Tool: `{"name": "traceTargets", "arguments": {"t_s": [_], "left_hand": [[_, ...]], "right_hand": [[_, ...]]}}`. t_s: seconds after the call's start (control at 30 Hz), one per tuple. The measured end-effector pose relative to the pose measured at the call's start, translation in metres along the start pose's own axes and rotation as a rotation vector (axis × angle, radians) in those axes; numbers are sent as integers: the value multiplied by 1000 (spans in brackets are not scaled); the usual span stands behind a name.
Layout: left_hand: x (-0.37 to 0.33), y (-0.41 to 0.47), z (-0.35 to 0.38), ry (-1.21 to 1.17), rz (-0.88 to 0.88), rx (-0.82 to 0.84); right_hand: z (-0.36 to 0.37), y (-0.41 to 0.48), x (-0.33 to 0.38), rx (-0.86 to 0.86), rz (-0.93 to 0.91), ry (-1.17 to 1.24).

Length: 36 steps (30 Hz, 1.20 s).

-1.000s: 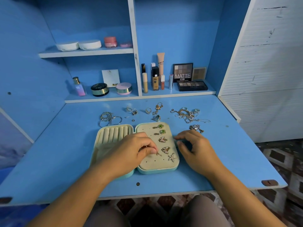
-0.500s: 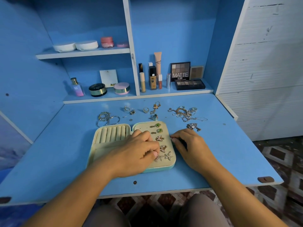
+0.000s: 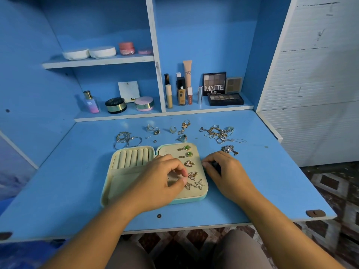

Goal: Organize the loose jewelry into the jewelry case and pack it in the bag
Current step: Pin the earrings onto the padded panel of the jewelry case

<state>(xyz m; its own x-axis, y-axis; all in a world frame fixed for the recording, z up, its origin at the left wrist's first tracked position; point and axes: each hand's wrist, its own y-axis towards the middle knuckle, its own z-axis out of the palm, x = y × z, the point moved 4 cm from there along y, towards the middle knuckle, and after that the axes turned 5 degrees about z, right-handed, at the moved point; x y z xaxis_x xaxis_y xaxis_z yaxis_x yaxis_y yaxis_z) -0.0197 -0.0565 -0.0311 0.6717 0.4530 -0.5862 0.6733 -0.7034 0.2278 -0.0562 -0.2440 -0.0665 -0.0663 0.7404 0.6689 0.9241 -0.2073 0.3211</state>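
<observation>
Seating an earring
The left hand (image 3: 165,177) pinches an earring (image 3: 188,185) onto the right pad of the open jewelry case (image 3: 134,158), which lies mid-desk. The right hand (image 3: 223,171), fingers curled, braces its edge; grip unclear. Loose jewelry (image 3: 217,133) waits farther back.

You've got soft, fairly bright, bluish light, coming from your right: the perfume bottle (image 3: 89,101) throws its shadow leftward. No glare on the desk (image 3: 68,181). Centre's crisp; the shelf (image 3: 97,62) bows toward the frame's rim, lower corners smear
</observation>
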Motion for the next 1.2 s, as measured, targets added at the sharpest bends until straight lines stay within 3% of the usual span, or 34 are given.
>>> {"name": "traceTargets", "arguments": {"t_s": [0.07,0.2,0.33,0.83,1.2], "left_hand": [[-2,-5,1,-49,-13,-52],[-8,-16,8,119,37,-166],[-11,-20,9,123,22,-230],[-1,-14,-5,-113,-50,14],[-2,-10,-12,-168,-36,-29]], "right_hand": [[1,1,-1,7,15,11],[3,2,-2,28,29,19],[4,1,-2,29,28,16],[7,8,9,-105,-10,190],[2,-2,14,-69,-61,312]]}}
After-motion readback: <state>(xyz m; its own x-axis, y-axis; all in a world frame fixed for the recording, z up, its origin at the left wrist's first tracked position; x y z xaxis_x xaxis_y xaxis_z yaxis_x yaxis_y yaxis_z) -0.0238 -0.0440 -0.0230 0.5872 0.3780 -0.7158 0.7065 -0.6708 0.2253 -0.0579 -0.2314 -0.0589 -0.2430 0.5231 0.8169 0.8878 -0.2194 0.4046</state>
